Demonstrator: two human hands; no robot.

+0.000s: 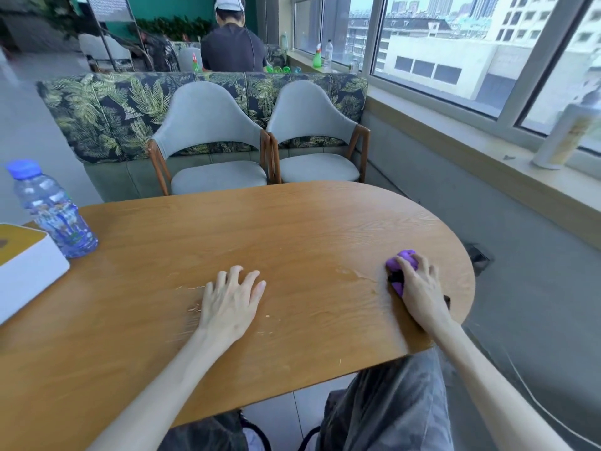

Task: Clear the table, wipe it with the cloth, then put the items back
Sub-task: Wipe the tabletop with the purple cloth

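My right hand (421, 284) presses a bunched purple cloth (397, 265) onto the wooden table (292, 229) close to its rounded right end. Most of the cloth is hidden under my fingers. My left hand (232, 299) lies flat on the tabletop near the middle, fingers spread, holding nothing. At the table's left edge stands a clear water bottle (53, 209) with a blue cap, and beside it a white box (24, 271) with a yellow top. A few pale crumbs and a faint wet streak lie between my hands.
Two grey chairs (214, 148) (317, 138) stand at the far side, backed by a leaf-print sofa (107, 112). A window sill (471, 157) runs along the right with a white canister (564, 138) on it. A person (232, 40) sits beyond the sofa.
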